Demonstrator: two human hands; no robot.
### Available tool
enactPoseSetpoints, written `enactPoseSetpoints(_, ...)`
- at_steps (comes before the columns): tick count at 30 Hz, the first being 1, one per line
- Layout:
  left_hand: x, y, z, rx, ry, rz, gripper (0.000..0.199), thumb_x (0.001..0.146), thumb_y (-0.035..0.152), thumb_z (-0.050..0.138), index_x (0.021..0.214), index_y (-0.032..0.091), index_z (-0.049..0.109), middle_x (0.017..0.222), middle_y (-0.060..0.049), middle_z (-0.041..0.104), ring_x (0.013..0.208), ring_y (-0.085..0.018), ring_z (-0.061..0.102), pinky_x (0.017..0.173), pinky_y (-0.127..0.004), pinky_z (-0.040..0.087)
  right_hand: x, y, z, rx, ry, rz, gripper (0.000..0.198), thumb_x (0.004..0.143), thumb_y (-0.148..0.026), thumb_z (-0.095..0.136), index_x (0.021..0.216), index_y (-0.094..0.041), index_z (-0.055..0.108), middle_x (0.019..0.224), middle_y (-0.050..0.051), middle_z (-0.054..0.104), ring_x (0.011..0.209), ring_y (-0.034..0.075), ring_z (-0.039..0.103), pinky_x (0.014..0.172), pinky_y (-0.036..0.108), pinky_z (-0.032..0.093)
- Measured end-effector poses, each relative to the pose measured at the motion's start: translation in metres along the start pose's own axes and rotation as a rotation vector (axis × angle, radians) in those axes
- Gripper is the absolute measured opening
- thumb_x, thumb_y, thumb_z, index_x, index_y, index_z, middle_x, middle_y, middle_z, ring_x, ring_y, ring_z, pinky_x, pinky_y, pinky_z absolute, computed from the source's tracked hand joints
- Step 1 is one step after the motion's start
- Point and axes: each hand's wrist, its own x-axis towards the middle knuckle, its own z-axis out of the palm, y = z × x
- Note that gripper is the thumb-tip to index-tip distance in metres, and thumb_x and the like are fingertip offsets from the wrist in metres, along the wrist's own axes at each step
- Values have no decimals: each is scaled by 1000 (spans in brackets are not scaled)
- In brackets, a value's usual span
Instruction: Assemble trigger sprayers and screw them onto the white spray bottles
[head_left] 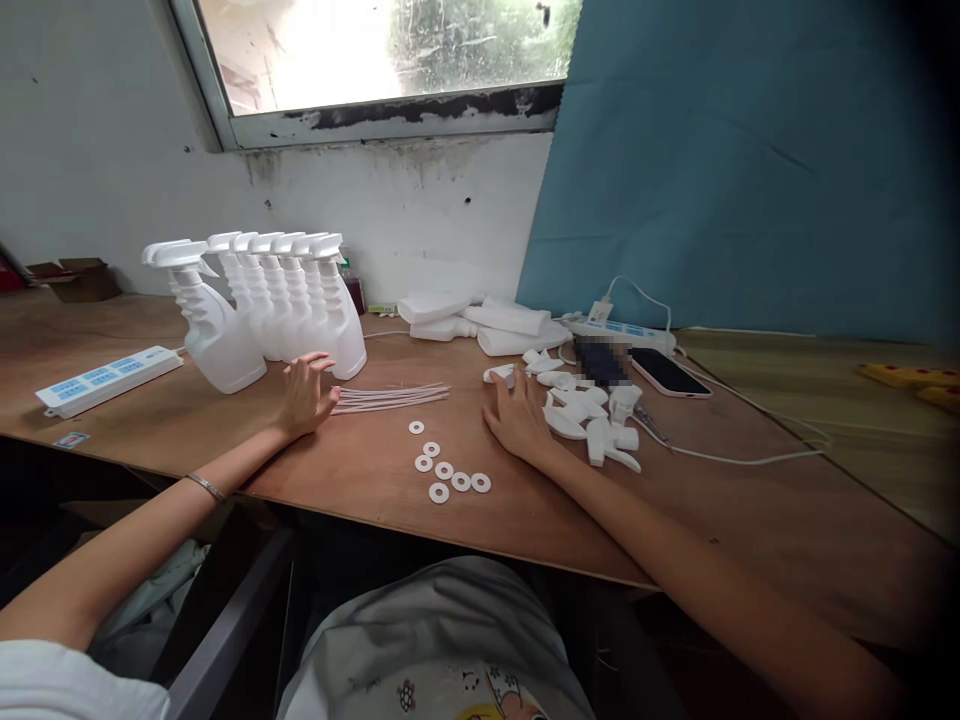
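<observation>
My left hand (304,393) is at the left ends of several thin white dip tubes (394,398), in front of the spray bottles. Its fingers are apart and nothing shows in its grasp. My right hand (519,412) lies at the left side of a pile of white trigger spray heads (581,400). Its fingers are spread, with the fingertips at one spray head (499,374); whether they grip it is not clear. Several flat white ring washers (444,470) lie on the table between my hands. Assembled white spray bottles (274,300) stand upright at the left.
White bottles without heads (480,320) lie along the wall. A phone (670,372) and a blurred dark item (602,361) are right of the spray heads, near a white cable (750,461). One power strip (109,380) lies left, another (622,333) at the back.
</observation>
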Motion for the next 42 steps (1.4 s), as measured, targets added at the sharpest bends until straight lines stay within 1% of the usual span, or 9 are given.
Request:
enactPoseSetpoints(6,7,0,6,-137,-145,82,36,79,36,43,110,17,45,110,-12,53,100,-25,47,85,-38,32,13,4,7,-30,4,72,46,79,-23,46,124,-14,38,131,21,34,114,36,41,88,48,37)
enactPoseSetpoints(10,16,12,11,-216,-289,175,35,80,37,43,108,17,49,107,-11,57,101,-24,49,87,-38,31,18,7,11,29,-48,35,35,80,-16,42,115,-13,45,115,17,47,95,27,53,78,36,43)
enactPoseSetpoints(14,24,31,14,-261,-385,326,36,80,33,43,112,17,50,113,-10,56,108,-23,47,93,-38,28,19,8,12,60,-39,-17,28,81,-17,42,108,-14,51,104,13,51,87,23,54,75,33,42)
enactPoseSetpoints(21,31,77,22,-352,-418,503,35,83,32,43,112,17,53,115,-10,56,107,-21,50,95,-36,31,16,3,4,56,28,-161,23,80,-26,48,98,-15,57,91,12,57,91,28,47,81,39,39)
enactPoseSetpoints(26,36,99,26,-422,-537,582,35,86,33,39,112,16,54,111,-10,59,101,-21,54,91,-34,36,12,2,-1,142,25,-224,30,76,-28,54,103,-15,54,115,14,50,108,29,43,93,41,35)
enactPoseSetpoints(30,40,100,34,-424,-692,598,52,87,43,36,132,17,37,136,-11,40,123,-23,38,104,-35,24,11,5,-2,261,-112,-343,40,81,-26,48,119,-17,44,127,12,45,111,25,44,94,40,37)
enactPoseSetpoints(34,41,100,48,-431,-868,491,56,91,44,22,140,17,21,146,-8,20,135,-19,15,110,-37,5,11,4,-6,270,-110,-451,40,82,-23,47,121,-18,44,121,9,51,104,24,46,92,40,38)
enactPoseSetpoints(39,47,104,63,-444,-914,417,55,91,45,21,139,19,22,147,-7,19,136,-19,11,109,-43,-2,10,2,-6,243,-98,-341,41,79,-24,53,119,-17,48,108,9,59,100,25,48,88,39,39)
enactPoseSetpoints(42,54,108,70,-426,-916,390,56,90,47,22,138,19,25,146,-8,20,136,-22,9,108,-48,-1,10,3,-5,264,-118,-273,40,80,-22,51,120,-18,46,111,10,56,101,23,51,87,36,41)
